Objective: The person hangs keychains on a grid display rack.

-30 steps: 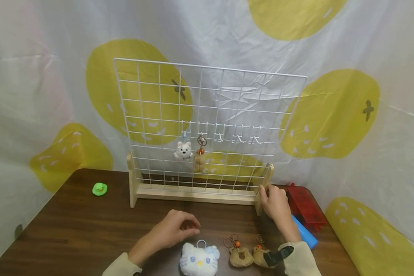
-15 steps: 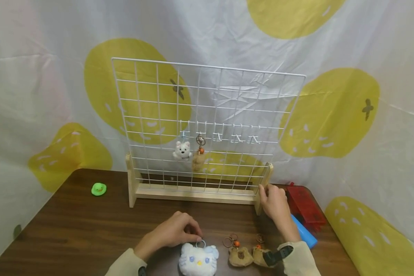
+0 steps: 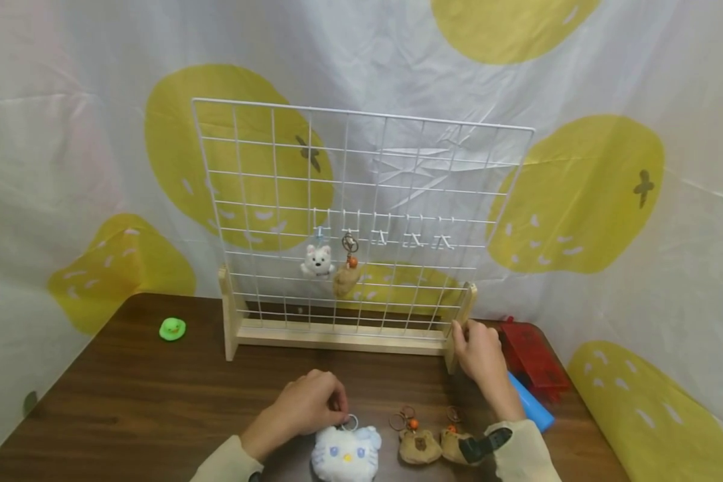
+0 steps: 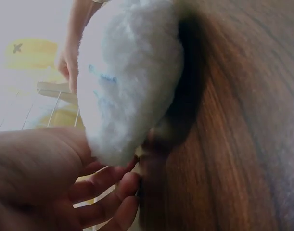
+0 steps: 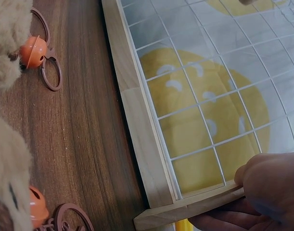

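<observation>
My left hand (image 3: 314, 403) pinches the metal ring (image 3: 351, 422) of a white plush cat keychain (image 3: 346, 455) with blue eyes and whiskers, lying at the table's front. In the left wrist view the plush (image 4: 132, 77) hides the ring. My right hand (image 3: 483, 351) grips the right wooden upright (image 3: 465, 308) of a white wire grid rack (image 3: 361, 181); the right wrist view has the thumb and fingers on either side of the wood (image 5: 195, 204). A small white dog keychain (image 3: 318, 261) and a brown plush keychain (image 3: 345, 281) hang from hooks on the grid.
Two brown plush keychains (image 3: 420, 447) with orange bells lie right of the cat, one partly behind the right wrist. Several bare hooks (image 3: 412, 239) sit on the grid. A green duck (image 3: 172, 329) is at left; a blue object (image 3: 533, 407) and red box (image 3: 533, 358) are at right.
My left hand has come down and right to the ring of the plush cat and now pinches it. The right hand stays on the upright. The brown keychain on the grid has swung slightly.
</observation>
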`<state>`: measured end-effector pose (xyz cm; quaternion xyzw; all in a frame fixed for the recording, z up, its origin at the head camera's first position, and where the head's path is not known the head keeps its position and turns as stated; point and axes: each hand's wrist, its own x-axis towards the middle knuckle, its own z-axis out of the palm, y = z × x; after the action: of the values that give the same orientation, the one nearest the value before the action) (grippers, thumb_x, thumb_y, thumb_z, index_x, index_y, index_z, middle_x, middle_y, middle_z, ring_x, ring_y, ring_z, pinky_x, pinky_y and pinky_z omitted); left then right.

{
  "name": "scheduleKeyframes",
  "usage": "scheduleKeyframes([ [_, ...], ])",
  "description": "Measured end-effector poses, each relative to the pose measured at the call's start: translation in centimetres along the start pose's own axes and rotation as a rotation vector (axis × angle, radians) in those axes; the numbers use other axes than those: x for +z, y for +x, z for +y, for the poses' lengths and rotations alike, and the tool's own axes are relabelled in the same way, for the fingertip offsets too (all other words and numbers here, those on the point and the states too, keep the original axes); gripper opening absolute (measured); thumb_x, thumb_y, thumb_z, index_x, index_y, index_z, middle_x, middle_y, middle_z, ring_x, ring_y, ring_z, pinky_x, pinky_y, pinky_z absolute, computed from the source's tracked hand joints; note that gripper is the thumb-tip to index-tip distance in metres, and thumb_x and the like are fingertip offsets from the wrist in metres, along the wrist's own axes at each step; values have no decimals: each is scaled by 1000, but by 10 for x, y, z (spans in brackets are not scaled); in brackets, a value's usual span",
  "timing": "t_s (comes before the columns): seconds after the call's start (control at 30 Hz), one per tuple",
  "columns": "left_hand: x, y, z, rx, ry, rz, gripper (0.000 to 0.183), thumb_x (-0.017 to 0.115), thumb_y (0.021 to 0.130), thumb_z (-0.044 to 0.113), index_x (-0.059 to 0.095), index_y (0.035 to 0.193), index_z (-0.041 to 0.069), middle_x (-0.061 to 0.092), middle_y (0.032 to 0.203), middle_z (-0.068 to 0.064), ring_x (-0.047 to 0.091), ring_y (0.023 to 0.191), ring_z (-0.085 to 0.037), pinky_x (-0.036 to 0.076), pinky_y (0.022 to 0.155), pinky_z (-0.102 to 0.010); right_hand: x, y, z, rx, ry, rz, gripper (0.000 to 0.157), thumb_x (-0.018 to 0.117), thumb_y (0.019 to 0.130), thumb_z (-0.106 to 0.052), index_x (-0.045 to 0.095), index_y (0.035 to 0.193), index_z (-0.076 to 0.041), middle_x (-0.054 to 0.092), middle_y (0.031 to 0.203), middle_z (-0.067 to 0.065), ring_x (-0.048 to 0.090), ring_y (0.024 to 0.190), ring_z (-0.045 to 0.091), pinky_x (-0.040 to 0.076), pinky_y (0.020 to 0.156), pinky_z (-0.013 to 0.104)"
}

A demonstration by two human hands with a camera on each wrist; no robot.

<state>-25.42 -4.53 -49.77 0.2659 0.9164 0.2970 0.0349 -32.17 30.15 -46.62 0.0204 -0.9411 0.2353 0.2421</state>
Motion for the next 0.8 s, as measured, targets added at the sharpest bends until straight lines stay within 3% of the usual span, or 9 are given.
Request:
scheduleKeyframes([
  [0.17,-1,-3,5,-18,49,-12,20,87,90,21,72,78,27,62,79,18,52,69,-1,45,59,-26,0,0,-1,6,1,-4,38,66,107,-20,64,72,-4,65,62,14,68,63,38,57,61,57],
  [0.43,1,-10,0,50,159,-5,17,75,100,17,63,90,24,54,90,12,50,75,-4,45,60,-26,-1,0,0,9,-2,-6,38,66,107,-20,64,72,-4,66,64,15,70,65,41,58,63,58],
  [0.53,1,-10,-4,69,109,-6,15,72,103,17,62,93,22,54,89,12,50,75,-3,45,59,-24,-1,0,0,13,-4,-9,39,66,107,-21,64,72,-5,66,64,16,70,66,41,58,63,58],
  [0.67,-1,-7,-10,110,-29,-13,12,71,103,10,64,96,17,62,88,9,54,75,-1,50,61,-22,-2,0,0,21,-5,-13,39,66,107,-21,64,72,-5,66,65,16,70,66,40,58,63,58],
  [0.8,-5,-7,-13,134,-134,-3,15,84,93,7,69,94,9,70,87,2,60,77,-2,54,67,-19,-2,0,-1,14,-4,-15,39,66,107,-21,64,72,-5,67,65,16,70,66,41,58,63,58],
])
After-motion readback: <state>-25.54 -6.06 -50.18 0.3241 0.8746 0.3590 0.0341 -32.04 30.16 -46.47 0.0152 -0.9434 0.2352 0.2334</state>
